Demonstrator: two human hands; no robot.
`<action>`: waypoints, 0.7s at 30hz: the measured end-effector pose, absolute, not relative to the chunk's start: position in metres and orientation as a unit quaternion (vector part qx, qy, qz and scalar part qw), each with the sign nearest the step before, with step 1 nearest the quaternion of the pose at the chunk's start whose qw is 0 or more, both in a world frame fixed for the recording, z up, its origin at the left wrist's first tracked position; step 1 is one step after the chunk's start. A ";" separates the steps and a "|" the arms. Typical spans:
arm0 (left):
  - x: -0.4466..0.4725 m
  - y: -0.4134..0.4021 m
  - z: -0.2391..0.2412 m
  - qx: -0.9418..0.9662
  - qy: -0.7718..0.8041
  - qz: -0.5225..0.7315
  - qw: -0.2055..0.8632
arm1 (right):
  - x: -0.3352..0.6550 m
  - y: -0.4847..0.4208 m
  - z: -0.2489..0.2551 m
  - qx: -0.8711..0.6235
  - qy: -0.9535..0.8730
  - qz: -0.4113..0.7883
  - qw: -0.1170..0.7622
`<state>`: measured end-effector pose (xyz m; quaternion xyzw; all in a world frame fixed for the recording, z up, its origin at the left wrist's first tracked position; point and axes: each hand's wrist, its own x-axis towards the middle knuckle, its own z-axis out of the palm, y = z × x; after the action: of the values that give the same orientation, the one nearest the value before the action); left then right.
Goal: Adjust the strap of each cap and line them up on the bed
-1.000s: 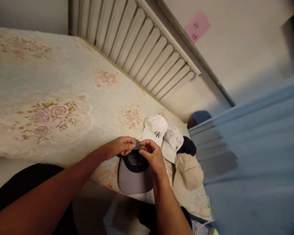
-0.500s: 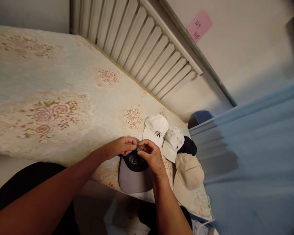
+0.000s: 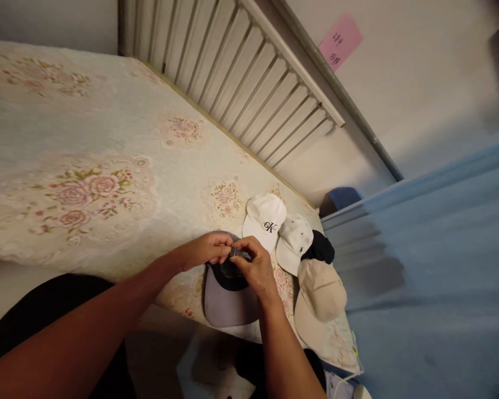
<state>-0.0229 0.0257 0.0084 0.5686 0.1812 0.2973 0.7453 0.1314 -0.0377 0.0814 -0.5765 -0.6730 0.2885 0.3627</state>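
A cap with a greyish-purple brim (image 3: pixel 230 305) and a dark inside lies upturned close to the near edge of the floral cloth. Above its opening, my left hand (image 3: pixel 210 249) is closed in a pinch on the cap's strap. Fingertip to fingertip with it, my right hand (image 3: pixel 256 269) pinches the same strap at a small metallic-looking buckle (image 3: pixel 233 252). My fingers hide much of the strap and part of the cap's crown. Just beyond my right hand sits a white cap (image 3: pixel 266 213) with black letters.
Right of it are another white cap (image 3: pixel 294 238), a black cap (image 3: pixel 322 246) and a beige cap (image 3: pixel 322 291). Floral cloth (image 3: pixel 178 188) covers the surface. A barred rail (image 3: pixel 241 83) runs along the wall, and a blue curtain (image 3: pixel 432 277) hangs at right.
My hands and the buckle have shifted very slightly left, and the buckle is tilted a little differently. The brim has moved slightly to the right. Both hands keep their pinch.
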 end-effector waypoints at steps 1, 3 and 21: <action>-0.023 0.025 0.009 0.570 0.181 0.300 0.743 | 0.131 -0.038 0.081 -0.577 -0.680 0.272 0.362; -0.022 0.025 0.009 0.573 0.180 0.308 0.738 | 0.130 -0.039 0.081 -0.579 -0.685 0.257 0.360; -0.017 0.026 0.003 0.554 0.167 0.384 0.719 | 0.126 -0.046 0.081 -0.611 -0.660 0.251 0.359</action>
<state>-0.0168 0.0257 0.0031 0.5544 0.1672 0.3839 0.7193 0.1260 -0.0459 0.0814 -0.6105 -0.6598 0.2512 0.3589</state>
